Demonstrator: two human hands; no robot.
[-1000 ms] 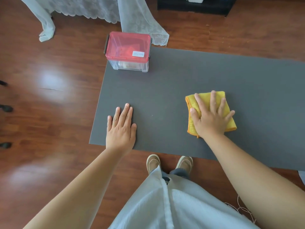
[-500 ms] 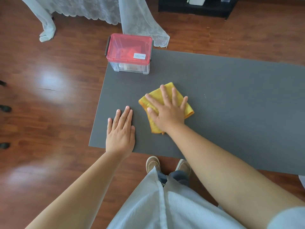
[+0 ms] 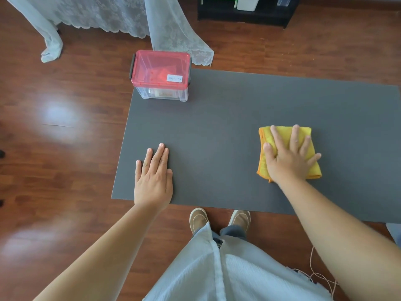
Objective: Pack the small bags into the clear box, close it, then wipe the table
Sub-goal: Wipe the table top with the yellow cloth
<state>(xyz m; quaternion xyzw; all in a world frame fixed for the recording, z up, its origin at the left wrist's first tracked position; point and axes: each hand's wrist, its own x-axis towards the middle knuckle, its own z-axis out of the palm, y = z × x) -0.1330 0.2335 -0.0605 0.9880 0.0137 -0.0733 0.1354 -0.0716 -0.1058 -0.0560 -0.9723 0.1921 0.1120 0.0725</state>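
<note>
The floor [image 3: 54,88] is reddish-brown wood laminate, glossy, with pale patches of reflected light on the left, one mid-left and another nearer. A thin seam line crosses the brighter patch. At the far left a white lace curtain [image 3: 86,14] hangs to the floor, its hem scalloped, one end bunched on the boards; a second panel [image 3: 175,33] falls just right of it. Far right of centre stands a low black shelf unit [image 3: 245,15]. Thin pale cords [image 3: 321,276] lie on the floor at the near right.

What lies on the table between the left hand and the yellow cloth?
Nothing: in the head view, only bare grey table separates the left hand from the yellow cloth.
</note>
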